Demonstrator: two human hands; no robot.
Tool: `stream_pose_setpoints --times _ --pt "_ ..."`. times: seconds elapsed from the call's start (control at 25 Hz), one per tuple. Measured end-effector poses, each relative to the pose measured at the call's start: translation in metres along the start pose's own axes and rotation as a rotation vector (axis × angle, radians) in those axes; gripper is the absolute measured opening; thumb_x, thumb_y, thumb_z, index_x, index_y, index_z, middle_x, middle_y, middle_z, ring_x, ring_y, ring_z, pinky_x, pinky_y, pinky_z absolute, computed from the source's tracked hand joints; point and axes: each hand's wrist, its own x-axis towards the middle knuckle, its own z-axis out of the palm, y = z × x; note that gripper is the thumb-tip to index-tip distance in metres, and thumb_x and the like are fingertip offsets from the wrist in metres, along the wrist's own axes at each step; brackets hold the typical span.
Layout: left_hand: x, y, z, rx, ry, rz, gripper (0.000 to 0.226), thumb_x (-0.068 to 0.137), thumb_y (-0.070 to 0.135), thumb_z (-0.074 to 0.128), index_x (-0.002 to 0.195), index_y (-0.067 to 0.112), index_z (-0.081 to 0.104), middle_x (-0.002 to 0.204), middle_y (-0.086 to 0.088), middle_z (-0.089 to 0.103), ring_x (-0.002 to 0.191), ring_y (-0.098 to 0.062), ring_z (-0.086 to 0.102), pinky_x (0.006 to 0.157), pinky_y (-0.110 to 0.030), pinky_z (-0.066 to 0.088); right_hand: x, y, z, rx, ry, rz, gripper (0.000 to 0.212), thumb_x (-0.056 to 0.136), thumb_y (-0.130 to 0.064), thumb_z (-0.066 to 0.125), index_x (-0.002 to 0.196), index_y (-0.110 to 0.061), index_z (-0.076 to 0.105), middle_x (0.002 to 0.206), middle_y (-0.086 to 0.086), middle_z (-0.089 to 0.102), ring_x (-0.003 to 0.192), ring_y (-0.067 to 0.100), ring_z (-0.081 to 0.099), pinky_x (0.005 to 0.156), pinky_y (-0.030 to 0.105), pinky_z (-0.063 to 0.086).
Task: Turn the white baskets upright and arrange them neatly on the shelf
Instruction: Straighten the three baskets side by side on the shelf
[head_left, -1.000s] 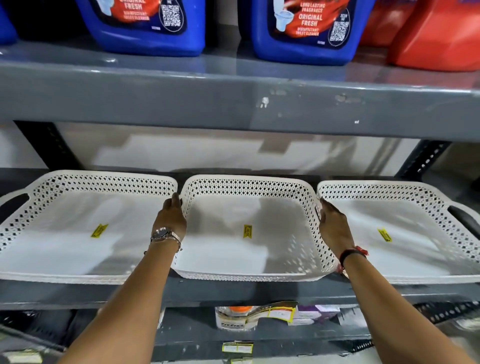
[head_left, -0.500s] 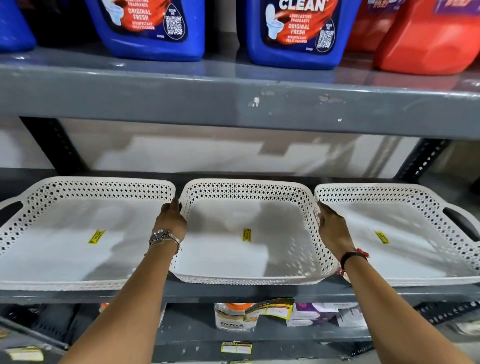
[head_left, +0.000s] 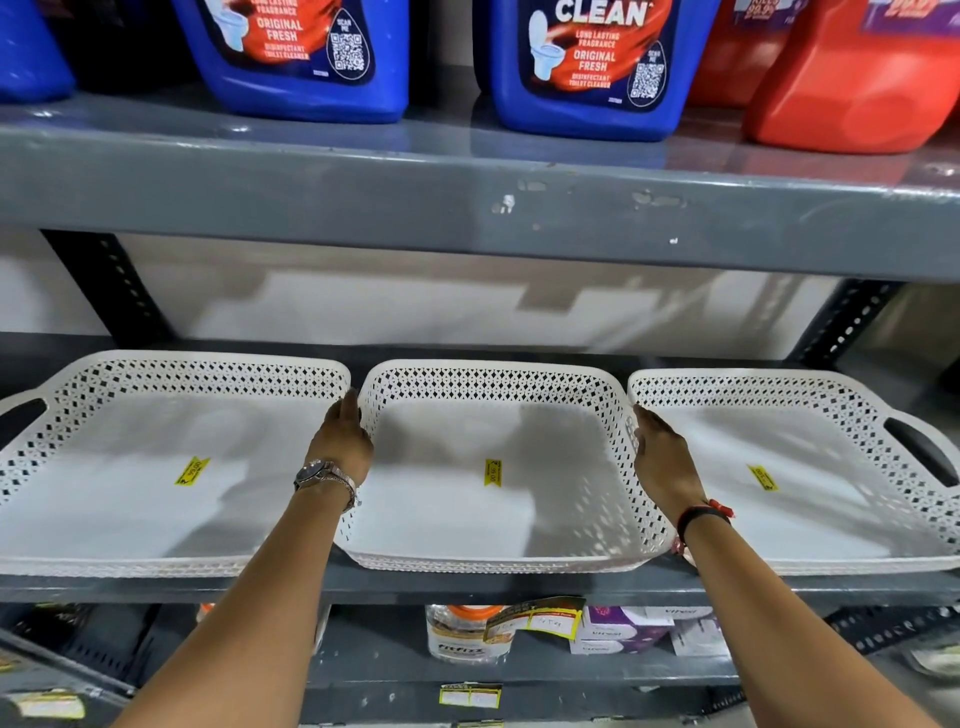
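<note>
Holding the middle basket (head_left: 493, 467) by its two side walls, the person has the left hand (head_left: 343, 436) pressed flat against the wall at centre left of the frame and the right hand (head_left: 657, 452) against the wall at centre right. Both hands are spread open, the fingers laid along the perforated plastic rather than curled round it, so the grip is a squeeze from both sides and not a closed fist.

All three white baskets stand upright, open side up, in one row on the grey shelf (head_left: 467, 584) across the middle of the frame. The left basket (head_left: 130, 467) and the right basket (head_left: 831, 478) sit just beside the middle one, rims nearly touching it, each with a handle opening facing outward. A yellow price sticker (head_left: 492, 472) lies on the floor of the middle basket. By my judgement the turning is done and only the squaring-up is left: the middle basket's front edge sits slightly short of its neighbours' front edges, and the gaps are not quite even.

Against the frame a second ago, the hands are on the same walls of the same basket and the row looks unchanged. What differs is mostly the view, which has tilted up: the baskets lie lower in the frame and more of the blue bottles (head_left: 582, 62) and the red bottle (head_left: 857, 78) on the upper shelf (head_left: 467, 208) shows.
</note>
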Motion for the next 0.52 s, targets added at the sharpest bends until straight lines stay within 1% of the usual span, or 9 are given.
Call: stream_pose_setpoints --times 0.08,0.16,0.36,0.52 --pt "0.0007 -0.0005 0.0007 0.026 -0.019 -0.020 0.056 0.096 0.004 0.031 0.150 0.010 0.016 0.156 -0.013 0.023 0.137 -0.036 0.037 0.110 -0.042 0.035 -0.0002 -0.0005 0.0002 -0.007 -0.006 0.005 0.053 0.088 0.010 0.033 0.140 -0.002 0.029 0.142 0.019 0.043 0.127 0.035 0.043 0.106 0.038 0.037" --pt "0.0000 -0.0003 0.0012 0.040 -0.021 -0.027 0.055 0.096 0.004 0.031 0.150 0.009 0.018 0.156 -0.014 0.024 0.135 -0.037 0.039 0.108 -0.043 0.037 -0.0007 -0.0001 0.0004 -0.008 -0.015 0.013 0.056 0.086 0.013 0.033 0.140 -0.002 0.029 0.141 0.019 0.043 0.126 0.036 0.044 0.106 0.039 0.039" --pt "-0.0029 0.0035 -0.0005 0.012 0.010 -0.033 0.045 0.094 0.001 0.035 0.138 0.001 0.031 0.143 -0.023 0.039 0.121 -0.045 0.050 0.095 -0.046 0.044 -0.0015 0.0006 -0.0002 -0.008 -0.023 0.022 0.058 0.085 0.015 0.035 0.140 -0.003 0.029 0.135 0.022 0.048 0.122 0.035 0.049 0.103 0.042 0.044" --pt "-0.0045 0.0029 -0.0013 0.010 0.018 -0.030 0.042 0.093 -0.001 0.036 0.134 -0.001 0.034 0.138 -0.025 0.043 0.118 -0.046 0.051 0.093 -0.047 0.045 -0.0033 -0.0017 -0.0012 0.000 -0.007 0.020 0.055 0.086 0.013 0.035 0.139 -0.003 0.031 0.133 0.022 0.050 0.119 0.036 0.051 0.102 0.040 0.045"
